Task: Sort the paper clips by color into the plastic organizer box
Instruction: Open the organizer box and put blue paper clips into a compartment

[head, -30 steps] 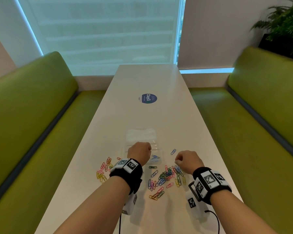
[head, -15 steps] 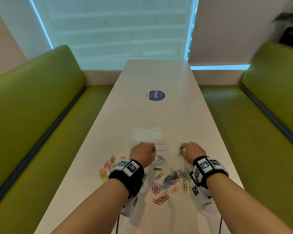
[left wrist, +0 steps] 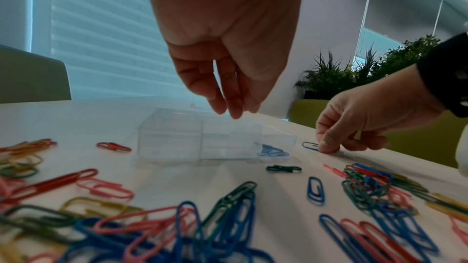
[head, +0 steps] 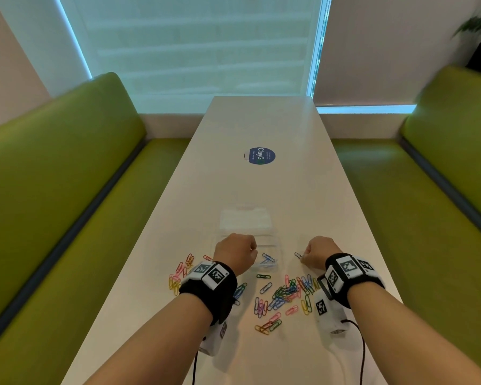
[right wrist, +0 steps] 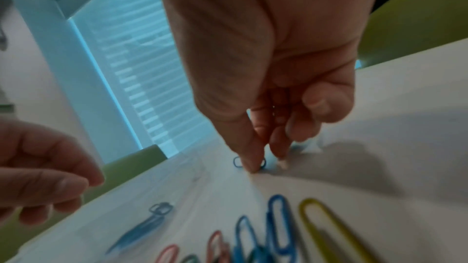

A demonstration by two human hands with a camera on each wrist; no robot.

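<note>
A clear plastic organizer box [head: 247, 222] lies open mid-table; its near right compartment holds blue paper clips [head: 267, 259]. My left hand [head: 235, 255] hovers over the box's near edge. In the left wrist view its fingers [left wrist: 233, 107] hang down relaxed and hold nothing. My right hand [head: 304, 258] is right of the box, thumb and forefinger pinching a lone blue clip [head: 298, 255] flat on the table. That blue clip [right wrist: 238, 161] shows under the thumb tip in the right wrist view. A mixed pile of clips [head: 283, 295] lies between my wrists.
A smaller cluster of red, pink and yellow clips [head: 181, 273] lies left of my left wrist. A single green clip [head: 263, 276] sits just before the box. Green benches [head: 67, 176] flank the narrow white table [head: 261, 190]; a round blue sticker [head: 261, 156] is farther out.
My right hand has moved forward from the mixed pile to the lone blue clip and closed its fingers on it. The left hand has stayed at the box.
</note>
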